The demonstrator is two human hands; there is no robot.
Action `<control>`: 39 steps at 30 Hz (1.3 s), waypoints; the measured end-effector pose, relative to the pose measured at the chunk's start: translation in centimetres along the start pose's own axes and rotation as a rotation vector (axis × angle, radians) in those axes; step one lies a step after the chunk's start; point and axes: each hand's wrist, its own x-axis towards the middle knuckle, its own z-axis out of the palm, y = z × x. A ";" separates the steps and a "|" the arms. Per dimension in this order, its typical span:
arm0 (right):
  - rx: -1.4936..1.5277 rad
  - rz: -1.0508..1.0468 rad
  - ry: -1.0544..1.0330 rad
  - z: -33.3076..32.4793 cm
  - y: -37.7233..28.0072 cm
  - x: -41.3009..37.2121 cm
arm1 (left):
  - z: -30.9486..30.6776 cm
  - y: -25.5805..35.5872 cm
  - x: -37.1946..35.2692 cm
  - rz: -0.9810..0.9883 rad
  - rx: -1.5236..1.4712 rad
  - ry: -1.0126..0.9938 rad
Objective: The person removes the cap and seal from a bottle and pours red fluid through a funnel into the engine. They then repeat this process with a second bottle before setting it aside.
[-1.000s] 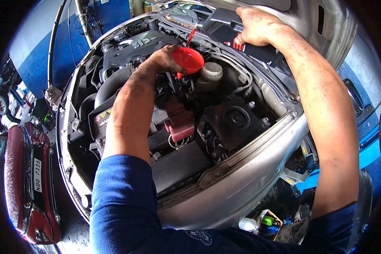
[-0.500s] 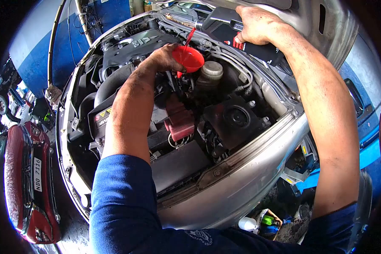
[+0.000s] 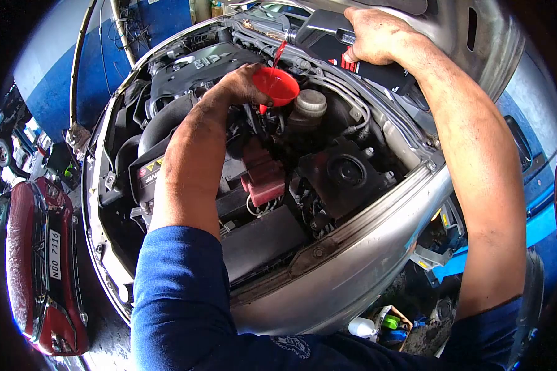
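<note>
My left hand (image 3: 244, 83) grips the rim of a red funnel (image 3: 278, 85) that stands in the open engine bay (image 3: 260, 154) of a silver car. My right hand (image 3: 377, 38) holds a dark fluid bottle (image 3: 328, 31) tilted over the funnel. A thin red stream (image 3: 276, 57) runs from the bottle's mouth into the funnel. Just right of the funnel sits a grey capped reservoir (image 3: 308, 104). Both forearms are smeared with grime.
The raised hood (image 3: 476, 37) hangs above my right arm. A red battery cover (image 3: 263, 179) lies mid-bay. A red car (image 3: 40, 266) is parked at left. A box with small bottles (image 3: 387, 324) sits on the floor below the bumper (image 3: 353, 266).
Almost nothing has moved. Both hands keep their hold and the red stream goes on running into the funnel.
</note>
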 end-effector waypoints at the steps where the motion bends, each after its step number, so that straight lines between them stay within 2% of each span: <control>1: 0.003 -0.013 -0.009 -0.1 0.0 0.0 | 0.1 -0.2 0.1 0.000 0.001 0.000; 4: 0.006 -0.014 -0.030 -0.4 -0.3 -0.1 | 0.1 0.0 -0.1 0.013 0.021 0.042; 10: 0.012 -0.005 -0.049 -0.5 -0.4 -0.1 | 0.3 -0.8 0.4 0.025 0.022 -0.001; 12: 0.004 0.007 -0.058 -0.8 -0.3 0.0 | 0.4 -0.7 0.5 0.097 0.066 0.108; 15: -0.013 -0.038 -0.018 -0.7 -0.3 0.0 | 0.4 -0.5 -0.1 0.092 0.074 0.154; 18: -0.016 -0.027 -0.086 -1.5 -0.5 -0.2 | 0.5 -0.7 0.3 0.104 0.010 0.098; 20: 0.000 -0.012 -0.087 -2.1 -0.4 -0.5 | 0.3 -0.5 0.3 0.111 0.112 0.109; 22: 0.056 0.014 -0.247 -4.2 -0.7 -1.6 | 0.3 -0.5 0.1 0.104 0.071 0.111; 24: 0.024 0.071 -0.222 -3.0 -0.9 -0.6 | 0.3 -0.3 0.0 0.101 0.079 0.107; 39: 0.016 0.052 -0.219 -3.2 -1.1 -1.0 | 0.1 -0.2 0.2 0.052 0.060 0.063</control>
